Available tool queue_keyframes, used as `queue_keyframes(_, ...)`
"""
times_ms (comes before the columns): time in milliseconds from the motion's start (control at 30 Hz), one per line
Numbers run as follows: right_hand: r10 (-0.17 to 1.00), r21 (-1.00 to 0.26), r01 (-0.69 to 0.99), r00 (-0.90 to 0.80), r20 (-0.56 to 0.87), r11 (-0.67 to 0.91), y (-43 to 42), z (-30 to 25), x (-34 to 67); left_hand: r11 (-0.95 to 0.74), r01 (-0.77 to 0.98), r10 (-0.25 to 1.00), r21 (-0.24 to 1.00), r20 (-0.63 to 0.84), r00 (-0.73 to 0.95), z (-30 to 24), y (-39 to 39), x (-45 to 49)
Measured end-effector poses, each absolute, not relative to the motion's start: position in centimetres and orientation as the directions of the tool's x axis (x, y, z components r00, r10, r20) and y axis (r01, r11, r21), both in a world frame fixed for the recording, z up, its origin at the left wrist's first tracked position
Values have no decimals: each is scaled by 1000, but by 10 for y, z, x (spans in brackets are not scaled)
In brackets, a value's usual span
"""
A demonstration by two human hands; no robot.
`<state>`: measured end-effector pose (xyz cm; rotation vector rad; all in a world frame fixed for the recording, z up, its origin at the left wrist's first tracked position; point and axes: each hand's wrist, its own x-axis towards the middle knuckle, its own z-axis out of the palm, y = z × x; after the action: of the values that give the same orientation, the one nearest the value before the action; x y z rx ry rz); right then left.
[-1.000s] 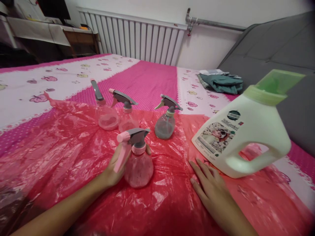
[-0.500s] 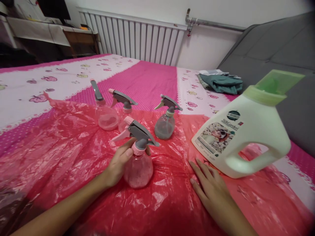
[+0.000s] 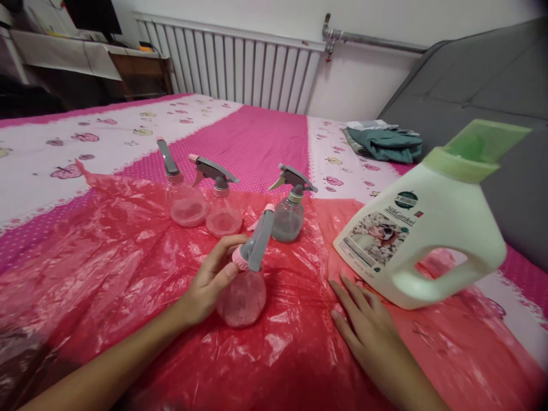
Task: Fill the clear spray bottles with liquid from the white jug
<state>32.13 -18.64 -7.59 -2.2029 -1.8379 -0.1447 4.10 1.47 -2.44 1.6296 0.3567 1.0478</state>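
My left hand (image 3: 212, 279) grips the pink collar of a clear spray bottle (image 3: 243, 299), thumb in front and fingers behind. This bottle stands on a red plastic sheet (image 3: 295, 342), and its grey trigger head points away and to the right. My right hand (image 3: 366, 325) lies flat on the sheet, fingers stretched out, close to the base of a large pale green detergent jug (image 3: 454, 228). Behind the held bottle stand a spray bottle with a green collar (image 3: 287, 220), a pink-collared spray bottle (image 3: 224, 220) and another spray bottle (image 3: 187, 208) at the left.
The sheet covers part of a bed with a pink and white patterned cover (image 3: 265, 134). Folded clothes (image 3: 381, 142) lie near a grey headboard (image 3: 483, 74). A white radiator (image 3: 240, 60) runs along the wall, with a desk (image 3: 64, 54) at the far left.
The held bottle's trigger head has turned in my left hand, its nozzle swinging from the left to the far right. My left thumb and fingers have shifted around the collar. My right hand stays put.
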Motion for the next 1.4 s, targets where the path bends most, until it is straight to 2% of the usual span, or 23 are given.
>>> queue_keyframes(267,951,-148,977,187,245,-154,-185,-74,322,-285,-419,697,862,487,526,-31,12,44)
queue_keyframes(667,955,-162,972,201,217,-168,-185,-72,321,-203,-390,745,898,401,534,-18,9,48)
queue_keyframes(867,957,-168,971,205,204,-173,-186,-70,321,-224,-391,715,893,423,557,-26,12,44)
queue_keyframes(1100,953,-189,966,215,213,-175,-185,-72,321,-324,-404,633,856,513,580,-23,13,43)
queue_keyframes(1400,951,-170,972,200,234,-163,-186,-73,321,-241,-329,735,913,393,552,-23,11,44)
